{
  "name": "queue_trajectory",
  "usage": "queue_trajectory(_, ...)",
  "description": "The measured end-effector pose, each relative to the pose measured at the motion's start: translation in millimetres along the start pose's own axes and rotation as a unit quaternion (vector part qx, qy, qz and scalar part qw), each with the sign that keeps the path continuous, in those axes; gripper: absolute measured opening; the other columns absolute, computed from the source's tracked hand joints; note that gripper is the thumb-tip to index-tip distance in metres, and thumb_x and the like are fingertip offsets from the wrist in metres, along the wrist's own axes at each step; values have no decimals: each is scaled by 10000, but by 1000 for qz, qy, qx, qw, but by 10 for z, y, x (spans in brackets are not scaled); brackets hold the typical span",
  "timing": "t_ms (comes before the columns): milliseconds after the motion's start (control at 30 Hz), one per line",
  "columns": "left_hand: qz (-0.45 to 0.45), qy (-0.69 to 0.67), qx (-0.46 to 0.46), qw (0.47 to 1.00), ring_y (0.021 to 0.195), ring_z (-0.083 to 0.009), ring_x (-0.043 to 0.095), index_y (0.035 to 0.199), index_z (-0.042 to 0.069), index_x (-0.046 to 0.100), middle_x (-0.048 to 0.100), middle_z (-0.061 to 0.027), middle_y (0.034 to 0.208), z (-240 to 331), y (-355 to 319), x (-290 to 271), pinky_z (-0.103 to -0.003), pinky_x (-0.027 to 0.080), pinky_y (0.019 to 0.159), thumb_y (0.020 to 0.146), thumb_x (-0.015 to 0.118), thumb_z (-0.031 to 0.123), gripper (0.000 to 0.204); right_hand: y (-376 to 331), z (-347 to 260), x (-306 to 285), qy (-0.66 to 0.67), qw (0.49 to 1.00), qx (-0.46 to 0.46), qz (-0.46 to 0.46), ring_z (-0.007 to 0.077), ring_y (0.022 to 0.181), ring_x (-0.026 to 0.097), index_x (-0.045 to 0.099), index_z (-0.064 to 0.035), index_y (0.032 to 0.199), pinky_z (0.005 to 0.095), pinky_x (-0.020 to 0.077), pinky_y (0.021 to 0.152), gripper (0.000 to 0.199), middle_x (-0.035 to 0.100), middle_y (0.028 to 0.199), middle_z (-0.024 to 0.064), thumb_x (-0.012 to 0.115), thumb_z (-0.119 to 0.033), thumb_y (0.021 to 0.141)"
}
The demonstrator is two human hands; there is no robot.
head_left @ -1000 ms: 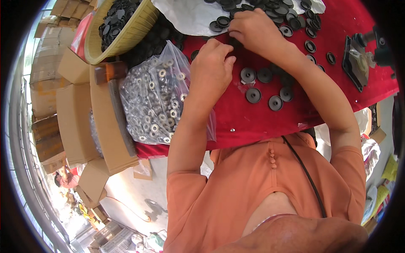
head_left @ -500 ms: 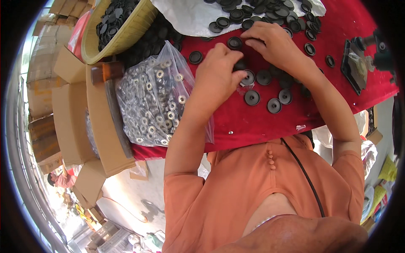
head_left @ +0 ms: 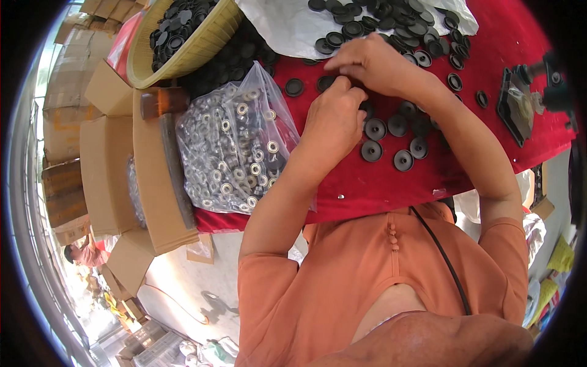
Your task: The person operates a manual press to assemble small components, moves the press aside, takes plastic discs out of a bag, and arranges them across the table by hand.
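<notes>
Across the red-covered desk (head_left: 379, 189), most of the space on hand lies between a cardboard box (head_left: 158, 183) at the left and a dark green machine (head_left: 557, 95) at the far right. A white sheet (head_left: 275, 30) at the far side bears a heap of black discs (head_left: 416, 27); a yellow basket (head_left: 205, 52) beside it holds more, and a clear plastic bag (head_left: 208, 134) sits nearer. The left forearm (head_left: 284, 189) passes close by that bag, so the elbow would best be kept tucked in.

The left hand (head_left: 335, 113) has its thumb and fingers drawn together; whether it pinches anything is hidden. The right hand (head_left: 372, 64) curls just beyond, fingertips near a lone disc (head_left: 325, 82); touch cannot be told. With the hands this close, lifting one disc at a time by its rim should avoid knocking its neighbours.

Another single disc (head_left: 294, 87) lies farther left. Toward the person sit several recessed discs (head_left: 403, 160), hollow side up; keeping them all facing the same way, apart from the heap, seems sound. Smallest, shiny metal rings (head_left: 255, 169) show through the bag.
</notes>
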State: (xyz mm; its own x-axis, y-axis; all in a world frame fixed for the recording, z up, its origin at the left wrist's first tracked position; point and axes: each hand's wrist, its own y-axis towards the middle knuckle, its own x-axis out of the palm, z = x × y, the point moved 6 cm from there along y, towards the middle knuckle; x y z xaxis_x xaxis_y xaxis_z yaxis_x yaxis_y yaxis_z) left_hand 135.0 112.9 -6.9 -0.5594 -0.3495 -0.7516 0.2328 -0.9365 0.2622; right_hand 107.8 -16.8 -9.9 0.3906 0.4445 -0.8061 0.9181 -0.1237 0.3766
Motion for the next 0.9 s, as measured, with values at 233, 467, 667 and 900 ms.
queue_trajectory(233, 6, 21, -35, 999, 849, -387, 669, 959, 2, 689, 643, -174, 950, 29, 23, 40, -468, 539, 740, 772, 777, 35, 210, 311, 4, 58, -159, 984, -1, 84, 258, 1024, 648, 768, -117, 959, 420, 441, 880, 134, 691, 970, 54, 752, -166, 835)
queue_trajectory(467, 80, 19, -75, 994, 816, -352, 685, 975, -16, 685, 674, -181, 952, -272, -1, -278, -420, 551, 763, 797, 738, 24, 190, 47, -169, 28, -164, 984, -56, -37, 235, 1005, 611, 744, -105, 916, 413, 409, 886, 164, 638, 931, 37, 790, -188, 783)
queue_trajectory(667, 116, 105, -111, 982, 936, -376, 668, 1034, 2, 697, 643, -176, 1026, -273, -6, -438, -447, 530, 824, 816, 727, 5, 221, -485, -140, -314, -127, 988, -62, -55, 228, 1003, 607, 770, -107, 1063, 393, 377, 891, 243, 622, 938, 40, 753, -103, 821)
queue_trajectory(900, 63, 141, -83, 984, 986, -390, 644, 1081, 30, 715, 626, -165, 1084, -244, 37, -297, -462, 519, 852, 816, 723, -3, 267, -654, -231, -298, -104, 993, 17, -47, 246, 1016, 633, 767, -103, 1038, 391, 411, 918, 169, 656, 975, 46, 677, -69, 899)
